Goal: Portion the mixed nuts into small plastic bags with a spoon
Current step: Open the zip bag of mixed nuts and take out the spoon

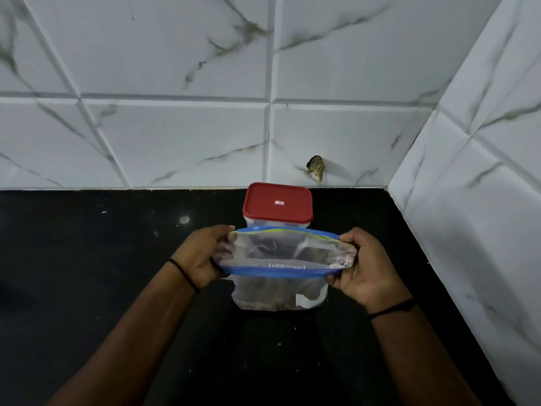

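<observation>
Currently: left hand point(202, 254) and right hand point(364, 265) raised over the tabletop point(87, 273), fingers curled, each pinching one end of the plastic bag point(281, 271) mouth, pulled wide | bag contents dark, indistinct; container point(277, 205) body hidden behind bag | bag between both hands, base near tabletop.

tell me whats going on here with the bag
A person is holding a clear zip bag with both hands over a black counter. The left hand grips one end of the blue zip edge and the right hand grips the other, pulling the mouth open. Some brownish contents sit in the bottom of the bag. Behind it stands a clear container with its red lid on. No spoon is in view.
</observation>
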Motion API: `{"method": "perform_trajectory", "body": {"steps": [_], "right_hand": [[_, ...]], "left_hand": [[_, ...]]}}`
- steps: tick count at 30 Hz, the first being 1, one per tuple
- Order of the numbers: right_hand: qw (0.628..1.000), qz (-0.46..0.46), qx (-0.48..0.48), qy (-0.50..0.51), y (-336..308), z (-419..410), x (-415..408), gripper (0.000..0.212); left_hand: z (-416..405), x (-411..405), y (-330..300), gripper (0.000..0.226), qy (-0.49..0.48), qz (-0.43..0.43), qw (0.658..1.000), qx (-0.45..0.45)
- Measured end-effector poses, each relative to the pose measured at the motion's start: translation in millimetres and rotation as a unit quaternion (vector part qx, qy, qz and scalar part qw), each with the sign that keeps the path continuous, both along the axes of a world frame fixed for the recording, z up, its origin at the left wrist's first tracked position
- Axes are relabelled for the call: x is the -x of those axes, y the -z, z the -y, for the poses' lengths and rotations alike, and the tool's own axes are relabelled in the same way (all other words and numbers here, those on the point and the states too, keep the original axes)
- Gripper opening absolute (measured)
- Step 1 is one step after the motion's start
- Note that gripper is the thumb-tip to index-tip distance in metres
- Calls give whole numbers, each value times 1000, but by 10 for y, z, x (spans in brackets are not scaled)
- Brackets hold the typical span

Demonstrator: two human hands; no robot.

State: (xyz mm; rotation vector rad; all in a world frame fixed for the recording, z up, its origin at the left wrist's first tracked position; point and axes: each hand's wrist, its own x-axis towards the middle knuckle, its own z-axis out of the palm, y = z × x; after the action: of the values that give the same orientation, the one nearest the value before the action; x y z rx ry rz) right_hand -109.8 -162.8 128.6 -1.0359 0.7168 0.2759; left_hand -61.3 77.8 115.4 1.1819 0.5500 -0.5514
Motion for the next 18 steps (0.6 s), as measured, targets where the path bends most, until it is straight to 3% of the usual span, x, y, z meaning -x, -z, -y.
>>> {"method": "perform_trajectory", "body": {"steps": [3, 7, 9, 11, 12, 15, 18], "right_hand": [[999, -28, 9, -15, -15, -23, 3, 16], [989, -28, 114, -89, -43, -6, 31, 18], [942, -25, 287, -170, -25, 57, 27, 19], [852, 9, 477, -214, -18, 115, 19, 16], [823, 44, 527, -206, -33, 123, 28, 15], [790, 143, 564, -193, -111, 13, 74, 16], [723, 151, 627, -248, -93, -150, 78, 21]], "left_hand": [[-80, -75, 37, 46, 10, -17, 999, 41], [-114, -88, 30, 22, -23, 24, 997, 66], [-91, -35, -16, 16, -12, 70, 996, 55], [-46, 18, -44, 13, 23, 121, 992, -29], [-31, 36, -46, 13, 39, 141, 986, -82], [-63, 44, 17, 18, 72, 191, 953, -222], [-79, 54, 119, 14, 49, 241, 910, -334]]}}
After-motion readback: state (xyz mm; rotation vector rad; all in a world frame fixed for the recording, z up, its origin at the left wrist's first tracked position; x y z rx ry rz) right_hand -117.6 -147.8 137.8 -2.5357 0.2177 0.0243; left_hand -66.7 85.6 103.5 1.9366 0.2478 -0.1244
